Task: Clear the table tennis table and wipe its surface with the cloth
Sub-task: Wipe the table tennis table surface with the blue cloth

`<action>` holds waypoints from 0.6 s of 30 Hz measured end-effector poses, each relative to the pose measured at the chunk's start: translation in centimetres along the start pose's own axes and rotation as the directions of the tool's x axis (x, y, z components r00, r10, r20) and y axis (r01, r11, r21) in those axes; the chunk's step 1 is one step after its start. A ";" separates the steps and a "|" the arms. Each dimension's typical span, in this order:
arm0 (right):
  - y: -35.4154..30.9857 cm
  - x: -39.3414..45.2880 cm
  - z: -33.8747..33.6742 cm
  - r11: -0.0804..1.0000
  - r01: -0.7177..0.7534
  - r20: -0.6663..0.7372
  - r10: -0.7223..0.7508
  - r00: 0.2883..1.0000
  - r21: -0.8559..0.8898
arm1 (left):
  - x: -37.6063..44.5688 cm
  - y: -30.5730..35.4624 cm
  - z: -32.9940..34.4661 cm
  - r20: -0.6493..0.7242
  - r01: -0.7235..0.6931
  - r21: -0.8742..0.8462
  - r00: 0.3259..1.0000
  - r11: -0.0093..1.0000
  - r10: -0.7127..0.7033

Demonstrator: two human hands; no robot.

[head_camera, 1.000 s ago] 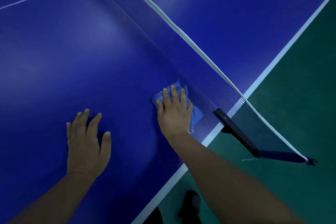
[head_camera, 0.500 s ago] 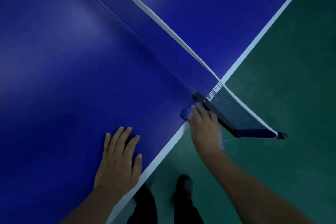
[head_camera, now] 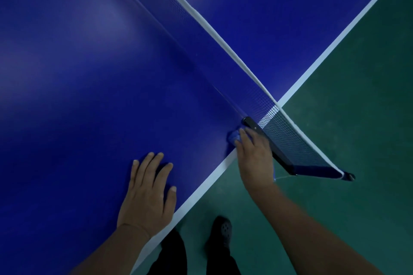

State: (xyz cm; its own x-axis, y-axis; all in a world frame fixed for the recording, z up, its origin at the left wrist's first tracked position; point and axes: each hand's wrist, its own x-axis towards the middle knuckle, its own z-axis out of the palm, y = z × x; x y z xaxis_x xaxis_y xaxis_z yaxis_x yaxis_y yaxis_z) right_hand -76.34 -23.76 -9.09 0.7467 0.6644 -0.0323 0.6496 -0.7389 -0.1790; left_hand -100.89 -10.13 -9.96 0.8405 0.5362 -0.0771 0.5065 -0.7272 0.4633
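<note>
The blue table tennis table [head_camera: 93, 87] fills the left and top of the head view, edged by a white line. My right hand [head_camera: 254, 158] presses a bunched blue cloth [head_camera: 234, 137] onto the table's side edge, right beside the black net clamp [head_camera: 266, 143]. Most of the cloth is hidden under my fingers and palm; a sliver of it shows below my wrist. My left hand [head_camera: 148, 194] lies flat on the table near the white edge line, fingers spread, holding nothing.
The net [head_camera: 223, 38] with its white top band runs diagonally from the top to the clamp, and its post end [head_camera: 348, 176] sticks out over the green floor [head_camera: 346, 118]. My dark trousers and a black shoe [head_camera: 223, 230] stand below the table edge.
My right hand has slid the cloth from the table surface out to the side edge by the net clamp. My left hand has shifted nearer the white edge line. The view has swung right.
</note>
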 end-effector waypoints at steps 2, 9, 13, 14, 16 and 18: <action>0.7 -2.2 -0.9 1.000 -0.025 0.116 0.027 0.993 -0.018 | -0.1 -0.1 0.0 -0.013 -0.003 -0.012 1.000 1.000 0.003; -3.5 2.0 0.1 0.980 0.100 -0.153 -0.074 0.986 0.173 | -0.1 -0.3 0.1 -0.010 0.015 -0.022 1.000 1.000 -0.015; -6.9 9.1 2.7 0.985 0.111 -0.215 -0.080 0.973 0.134 | -0.1 -0.5 0.1 -0.014 0.028 -0.006 1.000 1.000 -0.028; -8.1 10.5 2.9 0.982 0.127 -0.219 -0.095 0.971 0.140 | -0.1 -0.5 0.1 -0.020 0.028 -0.006 0.999 1.000 -0.028; -10.7 13.1 2.9 0.963 0.224 -0.208 -0.191 0.959 0.148 | -0.1 -0.6 0.3 -0.032 0.022 -0.020 0.999 1.000 -0.023; -13.6 15.7 3.2 0.934 0.320 -0.192 -0.288 0.938 0.159 | -0.1 -0.5 0.2 -0.055 0.028 -0.035 0.998 0.999 -0.030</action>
State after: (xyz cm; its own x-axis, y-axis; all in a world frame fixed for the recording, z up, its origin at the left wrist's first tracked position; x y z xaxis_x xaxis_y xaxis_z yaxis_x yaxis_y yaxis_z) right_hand -73.88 -2.92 -10.26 0.5408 0.8144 0.2103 0.8226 -0.4599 -0.3344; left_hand -101.25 -9.89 -10.39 0.8130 0.5807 -0.0426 0.5230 -0.6961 0.4918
